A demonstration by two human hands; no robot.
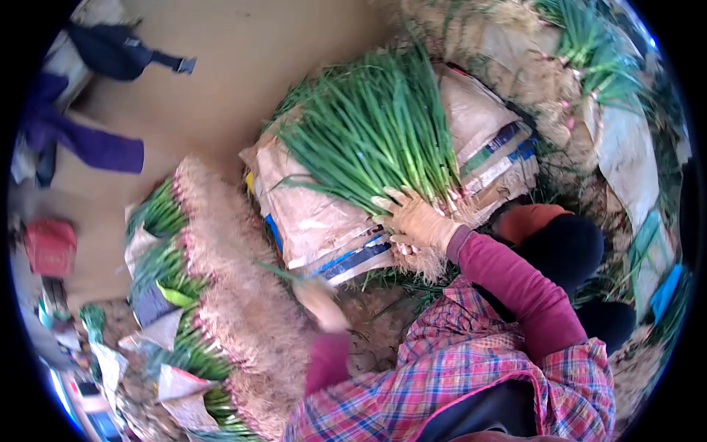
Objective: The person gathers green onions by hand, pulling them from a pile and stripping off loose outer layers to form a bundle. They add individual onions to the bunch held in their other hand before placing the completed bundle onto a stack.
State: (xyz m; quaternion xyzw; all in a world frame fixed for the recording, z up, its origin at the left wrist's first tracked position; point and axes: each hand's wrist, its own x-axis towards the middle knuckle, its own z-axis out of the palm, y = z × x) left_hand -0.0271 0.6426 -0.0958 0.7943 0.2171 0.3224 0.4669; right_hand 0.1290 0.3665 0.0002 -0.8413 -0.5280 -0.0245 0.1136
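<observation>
A broad bunch of spring onions lies fanned over stacked sacks, its roots toward me. My right hand, in a pale glove, rests palm down on the stems near their white ends, fingers spread. Lower left, my left hand is smeared by motion. From its fingertips a thin green onion stalk sticks out toward the left; the exact grip is blurred.
A long row of bundled onions, roots facing me, runs along the left. More onions lie at upper right by a pale sheet. A red container, a purple cloth and a dark pouch are farther left.
</observation>
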